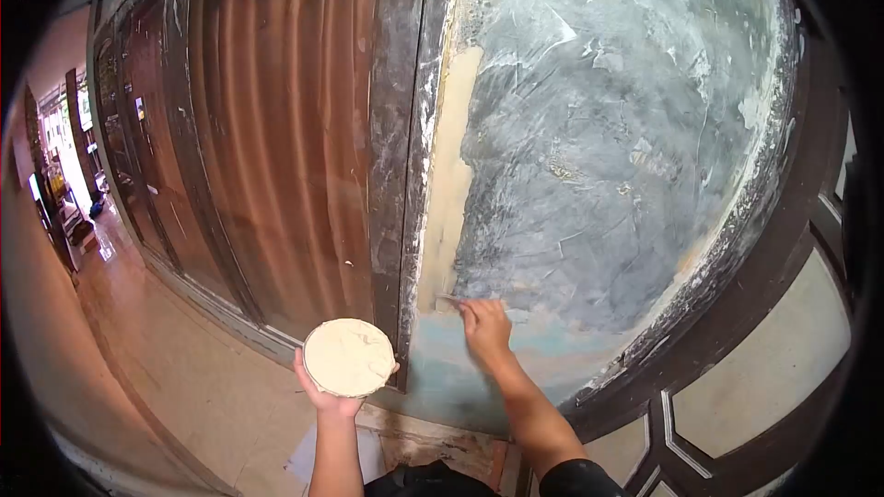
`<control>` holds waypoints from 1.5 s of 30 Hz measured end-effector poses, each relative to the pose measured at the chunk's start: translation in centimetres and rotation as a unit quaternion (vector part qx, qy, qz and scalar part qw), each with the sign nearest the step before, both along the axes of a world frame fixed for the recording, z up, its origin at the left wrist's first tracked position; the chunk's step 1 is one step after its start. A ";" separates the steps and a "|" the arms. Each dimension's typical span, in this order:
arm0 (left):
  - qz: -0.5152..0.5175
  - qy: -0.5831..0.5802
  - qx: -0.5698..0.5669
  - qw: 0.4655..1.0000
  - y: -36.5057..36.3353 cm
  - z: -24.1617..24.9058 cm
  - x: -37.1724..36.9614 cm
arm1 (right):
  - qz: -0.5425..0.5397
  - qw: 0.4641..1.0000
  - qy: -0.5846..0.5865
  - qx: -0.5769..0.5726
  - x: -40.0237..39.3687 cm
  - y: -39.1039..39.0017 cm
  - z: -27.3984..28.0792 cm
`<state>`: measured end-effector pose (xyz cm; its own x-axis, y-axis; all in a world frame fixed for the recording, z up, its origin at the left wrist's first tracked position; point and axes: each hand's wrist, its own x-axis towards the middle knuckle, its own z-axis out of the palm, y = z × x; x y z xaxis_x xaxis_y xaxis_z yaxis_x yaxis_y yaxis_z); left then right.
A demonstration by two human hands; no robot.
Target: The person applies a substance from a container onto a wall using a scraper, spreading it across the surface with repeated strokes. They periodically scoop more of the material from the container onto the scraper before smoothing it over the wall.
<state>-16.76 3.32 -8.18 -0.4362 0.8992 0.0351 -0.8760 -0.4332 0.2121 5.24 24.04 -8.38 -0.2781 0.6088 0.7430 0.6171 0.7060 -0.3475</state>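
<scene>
My left hand (324, 393) is closed around a round tub of cream-coloured putty (348, 356), held up from below and at its sides; the putty fills it to the rim. My right hand (485, 324) grips a small putty knife (446, 303), its blade against the wall and its handle mostly hidden by my fingers. Above the knife, a vertical strip of cream putty (450, 166) runs down the left edge of the grey, patchy wall (571, 184). Lower down, the wall turns pale blue-green.
Left of the wall stands a dark wooden frame (394, 129), beside a panel with brown curtain folds (276, 147). A dark panelled door (764, 350) is at the right. Below lies a tiled floor (175, 359), leading to a bright opening at far left.
</scene>
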 end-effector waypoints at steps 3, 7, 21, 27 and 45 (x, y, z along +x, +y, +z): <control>-0.031 0.032 0.031 0.999 -0.1 0.3 0.2 | 0.019 0.997 0.065 0.031 -0.1 -0.1 2.4; -0.052 0.057 0.049 0.996 -0.3 -0.1 0.2 | 0.048 0.999 -0.018 0.000 0.2 -0.9 -1.5; -0.062 0.004 0.045 0.997 -0.3 -0.6 0.3 | 0.029 0.998 -0.054 -0.030 -0.8 -1.1 -2.3; -0.060 -0.011 0.038 0.997 -0.3 0.5 0.4 | -0.025 0.999 0.014 0.018 -1.8 -0.1 5.0; -0.037 0.010 0.038 0.999 -0.6 -0.5 0.1 | 0.016 0.994 0.086 0.071 -1.4 -1.4 7.1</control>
